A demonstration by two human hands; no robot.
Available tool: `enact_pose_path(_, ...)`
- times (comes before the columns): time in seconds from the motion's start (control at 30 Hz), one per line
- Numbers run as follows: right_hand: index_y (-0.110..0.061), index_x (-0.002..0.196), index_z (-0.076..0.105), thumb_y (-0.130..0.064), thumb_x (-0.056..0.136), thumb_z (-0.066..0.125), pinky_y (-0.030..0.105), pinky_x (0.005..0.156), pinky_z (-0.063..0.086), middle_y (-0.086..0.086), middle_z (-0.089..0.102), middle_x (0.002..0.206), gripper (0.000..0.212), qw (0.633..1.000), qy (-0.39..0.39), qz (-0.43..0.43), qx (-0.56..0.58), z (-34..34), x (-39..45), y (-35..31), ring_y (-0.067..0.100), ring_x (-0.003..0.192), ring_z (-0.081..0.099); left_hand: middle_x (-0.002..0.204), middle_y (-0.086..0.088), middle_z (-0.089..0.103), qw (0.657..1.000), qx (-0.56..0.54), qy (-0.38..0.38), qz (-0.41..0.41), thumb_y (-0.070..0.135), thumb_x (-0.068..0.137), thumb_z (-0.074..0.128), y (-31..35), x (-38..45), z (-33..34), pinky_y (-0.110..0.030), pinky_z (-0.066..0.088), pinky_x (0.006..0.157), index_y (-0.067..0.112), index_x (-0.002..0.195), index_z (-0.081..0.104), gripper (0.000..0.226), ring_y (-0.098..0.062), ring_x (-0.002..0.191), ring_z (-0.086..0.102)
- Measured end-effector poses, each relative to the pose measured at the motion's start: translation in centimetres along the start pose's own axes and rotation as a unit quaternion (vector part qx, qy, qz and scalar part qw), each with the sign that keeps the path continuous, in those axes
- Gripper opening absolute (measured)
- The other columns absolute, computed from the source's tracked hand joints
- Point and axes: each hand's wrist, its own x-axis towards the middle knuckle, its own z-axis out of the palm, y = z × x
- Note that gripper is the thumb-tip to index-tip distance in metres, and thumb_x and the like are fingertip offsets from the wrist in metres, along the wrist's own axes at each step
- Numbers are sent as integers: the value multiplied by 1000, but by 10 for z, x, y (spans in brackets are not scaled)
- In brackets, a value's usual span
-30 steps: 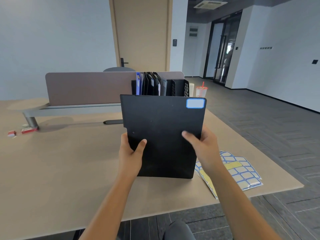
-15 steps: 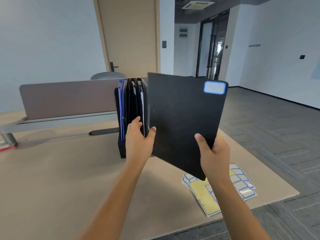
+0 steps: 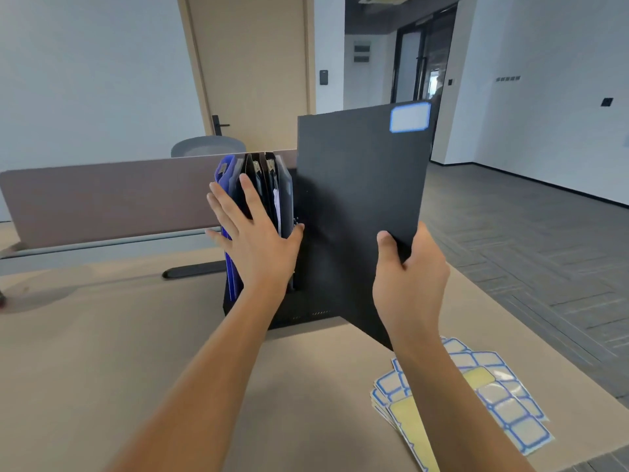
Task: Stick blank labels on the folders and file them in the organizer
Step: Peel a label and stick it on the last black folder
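A black folder [image 3: 357,199] with a blank blue-edged label [image 3: 409,117] at its top right corner stands upright and slightly tilted, over the right part of the black organizer [image 3: 306,311]. My right hand [image 3: 410,277] grips its lower right edge, thumb on the front. My left hand [image 3: 253,240] lies flat with straight fingers against the blue and black folders [image 3: 258,185] filed in the organizer's left slots. The organizer's right slots are hidden behind the held folder.
Label sheets [image 3: 476,393] with blue-edged stickers and yellow backing lie on the beige desk [image 3: 102,352] near its right front edge. A brown partition screen [image 3: 102,199] runs across the desk behind the organizer. A grey chair back [image 3: 207,146] shows beyond it.
My left hand let go of the black folder and now presses flat on the filed folders. My right hand has lifted the folder higher and closer to the organizer.
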Motion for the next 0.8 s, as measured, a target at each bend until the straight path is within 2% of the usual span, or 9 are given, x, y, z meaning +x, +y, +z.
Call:
enact_pose_path(0.13,-23,110,64,-20,107,58,6,69,42,-17,70,88,8,1000,21,-16,7,11,14,-8,-1,85,63,169,-16,-15,1000,-9,20,7,56,83,75,-6,4,9,-63,15,123,25,162,-8,119,-39,157,-6)
enact_pose_path(0.23,-19,123,65,-19,107,58,8,76,45,-16,72,97,18,999,20,-13,23,28,19,-10,-4,89,64,170,-14,-10,999,-17,31,12,43,86,77,-8,6,11,-58,25,121,25,162,-5,113,-40,156,10)
enact_pose_path(0.33,-17,130,63,-21,108,58,21,82,50,-8,75,105,23,1000,13,-20,19,51,16,-11,8,88,66,170,-10,-7,999,-50,12,6,26,89,75,-14,9,12,-57,36,116,29,161,-9,111,-40,153,20)
enact_pose_path(0.43,-15,131,62,-20,108,57,17,78,44,-4,76,110,24,999,7,-36,7,74,14,-11,18,88,66,170,-9,-3,997,-79,-1,23,13,89,72,-28,10,9,-56,50,104,35,159,-14,113,-39,150,27)
enact_pose_path(0.5,-14,131,60,-19,109,55,17,76,40,-5,71,102,23,999,4,-40,-6,90,12,-12,15,83,61,170,-9,1,995,-88,2,37,11,90,70,-35,12,5,-50,56,92,37,158,-17,113,-37,145,34)
enact_pose_path(0.57,-13,133,58,-21,111,53,17,78,39,-8,64,98,24,999,-8,-42,-27,106,11,-11,12,84,59,169,-9,6,995,-93,4,48,12,91,68,-42,14,3,-45,56,86,38,158,-19,112,-35,141,40)
enact_pose_path(0.7,-11,136,56,-21,112,49,12,77,37,1,70,109,28,996,-42,-57,-47,141,11,-5,17,98,68,167,-6,16,989,-138,12,51,18,90,73,-54,16,3,-48,57,87,30,159,-19,115,-32,142,43)
enact_pose_path(0.77,-11,137,56,-22,112,47,18,85,48,4,71,113,28,996,-49,-63,-35,158,12,0,21,102,71,163,-5,25,986,-163,13,41,23,90,74,-61,17,5,-46,58,87,26,160,-16,114,-30,136,50)
enact_pose_path(0.8,-13,137,55,-23,112,46,26,91,55,3,71,115,29,996,-50,-65,-30,166,13,3,20,104,71,160,-6,29,985,-168,10,42,26,90,74,-65,17,6,-43,57,87,25,161,-14,113,-29,133,52)
